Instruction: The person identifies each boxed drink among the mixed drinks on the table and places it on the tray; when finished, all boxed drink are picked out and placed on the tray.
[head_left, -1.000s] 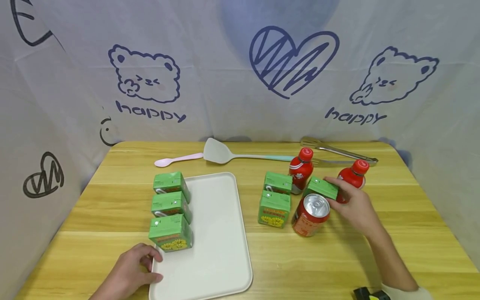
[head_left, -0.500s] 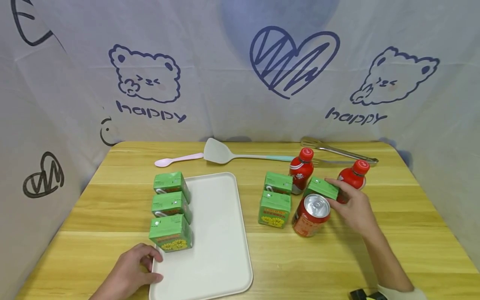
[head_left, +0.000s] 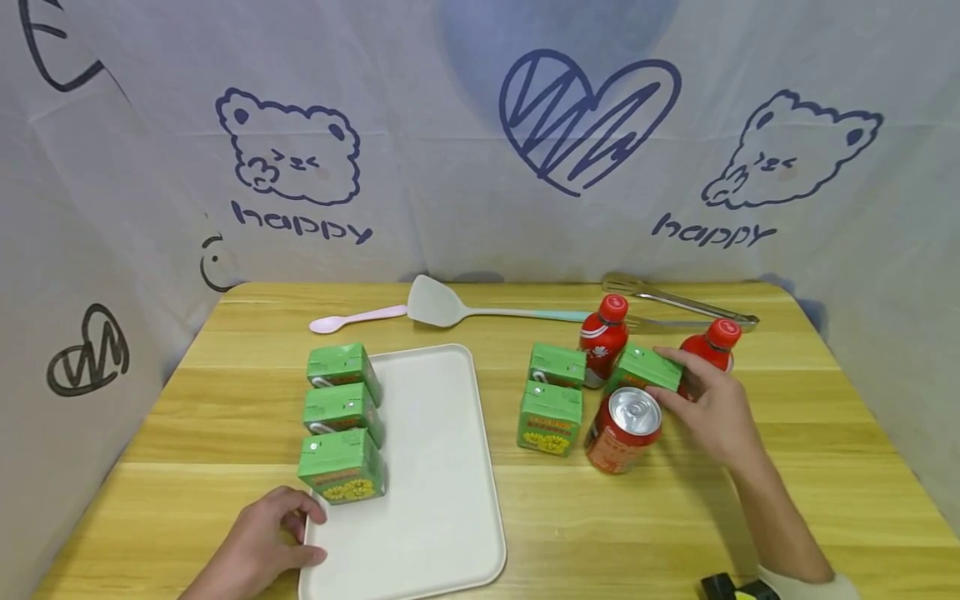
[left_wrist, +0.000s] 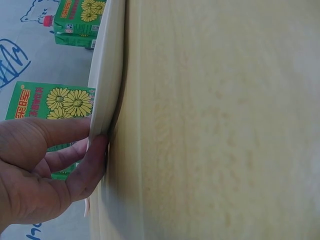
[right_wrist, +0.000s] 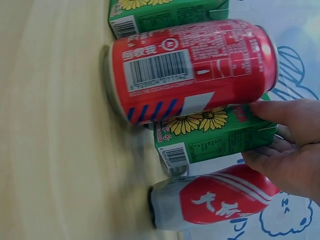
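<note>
right hand [head_left: 708, 412]: thumb and fingers pinch the green box, spread just the width of it.
green box [head_left: 643, 367]: between the two red bottles, right behind the can; set at an angle (can't tell if its base is off the table).
can [head_left: 617, 446]: red, silver top, upright, hides part of the green box in the head view.
left bottle [head_left: 602, 343]: red cap, upright, just left of the green box.
right bottle [head_left: 708, 353]: same kind, partly covered by the right hand.
left hand [head_left: 258, 537]: fingers curled, thumb and fingertips nearly together, pinching the tray at its left rim, near the front corner.
tray [head_left: 431, 500]: off-white, flat on the table, rounded corners.
tray boxes [head_left: 341, 462]: three, green, upright, one behind another along the tray's left edge; front one close to the left hand, yellow flowers on its side.
loose boxes [head_left: 549, 425]: two, green, upright, one behind the other, between tray and can.
back of table [head_left: 262, 329]: pink spoon [head_left: 330, 324], pale spatula [head_left: 435, 304] with mint handle, metal tongs [head_left: 675, 302].
backdrop [head_left: 442, 167]: pale cloth, drawn bears, hearts, "happy" twice.
</note>
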